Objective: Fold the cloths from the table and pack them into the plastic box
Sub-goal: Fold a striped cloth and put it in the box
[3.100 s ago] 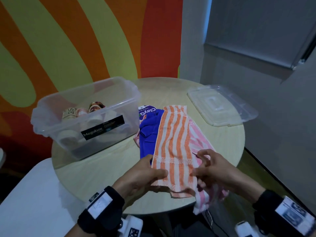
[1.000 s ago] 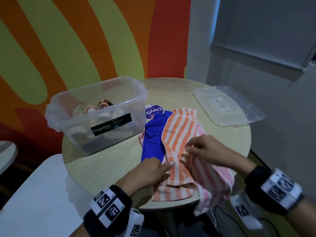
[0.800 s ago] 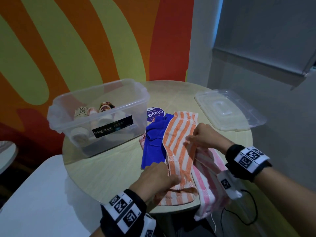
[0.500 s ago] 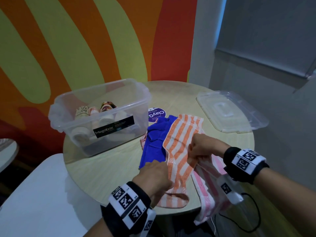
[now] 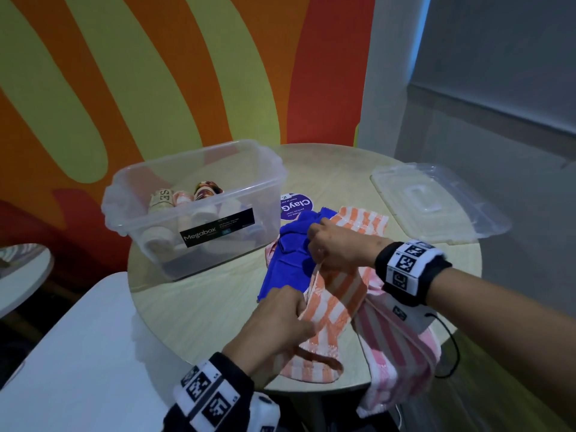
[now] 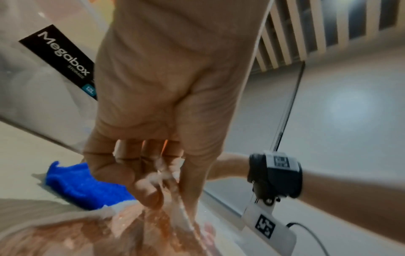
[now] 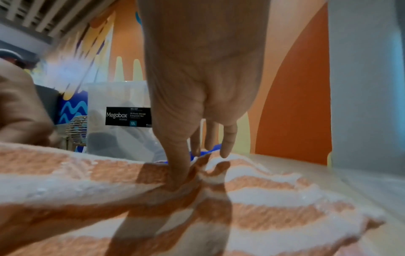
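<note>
Orange-striped cloth lies on the counter over the blue cloth, pinched along 1 edge by both hands, left hand near, right hand farther. Its near end overhangs; a loose pinch could let the fold slip or drag the pink-striped cloth off.

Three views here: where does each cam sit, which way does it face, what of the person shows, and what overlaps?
Head: on the head, looking forward and down at the table; both hands and wristbands show, left hand and right hand gripping the orange towel.
Left wrist: along the left hand toward the towel; the right forearm shows too.
Right wrist: along the right hand, thumb pinching the towel.
Shared: the box, by its Megabox label, in all three views.
</note>
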{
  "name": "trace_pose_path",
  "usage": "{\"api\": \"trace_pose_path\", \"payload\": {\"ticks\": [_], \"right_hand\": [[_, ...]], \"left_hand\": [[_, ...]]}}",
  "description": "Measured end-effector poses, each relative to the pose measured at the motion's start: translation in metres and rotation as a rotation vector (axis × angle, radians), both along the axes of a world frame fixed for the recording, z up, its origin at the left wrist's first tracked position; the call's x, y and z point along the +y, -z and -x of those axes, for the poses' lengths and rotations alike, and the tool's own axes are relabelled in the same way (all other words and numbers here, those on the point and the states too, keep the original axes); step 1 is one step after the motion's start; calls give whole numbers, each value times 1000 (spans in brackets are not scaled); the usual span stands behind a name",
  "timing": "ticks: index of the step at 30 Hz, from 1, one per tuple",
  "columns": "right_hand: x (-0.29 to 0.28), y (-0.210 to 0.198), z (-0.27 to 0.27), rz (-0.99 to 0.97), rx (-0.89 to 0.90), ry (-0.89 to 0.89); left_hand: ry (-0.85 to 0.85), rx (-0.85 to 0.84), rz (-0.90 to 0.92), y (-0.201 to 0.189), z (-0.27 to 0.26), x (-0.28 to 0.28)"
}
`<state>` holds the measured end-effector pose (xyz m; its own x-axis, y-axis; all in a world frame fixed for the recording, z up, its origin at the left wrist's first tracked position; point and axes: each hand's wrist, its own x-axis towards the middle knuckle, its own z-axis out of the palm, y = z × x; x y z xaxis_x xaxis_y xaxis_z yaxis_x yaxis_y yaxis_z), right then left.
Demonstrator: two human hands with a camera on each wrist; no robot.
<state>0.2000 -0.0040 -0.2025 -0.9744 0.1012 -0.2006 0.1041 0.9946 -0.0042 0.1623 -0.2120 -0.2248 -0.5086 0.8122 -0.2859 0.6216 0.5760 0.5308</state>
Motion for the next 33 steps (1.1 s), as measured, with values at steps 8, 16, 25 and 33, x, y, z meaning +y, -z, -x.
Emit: {"api": "trace_pose_path", "payload": {"ticks": [8, 16, 25, 33], "right_hand": [[33, -40, -41, -69, -131, 18], [68, -49, -69, -224, -320, 282], [108, -35, -12, -59, -30, 461], [146, -37, 6, 271, 107, 555]], "left_hand": [[157, -539, -252, -18, -13, -22], [-26, -978, -185, -6, -12, -33], [-93, -865, 86, 6, 9, -49], [-145, -815, 189, 7, 22, -50]]}}
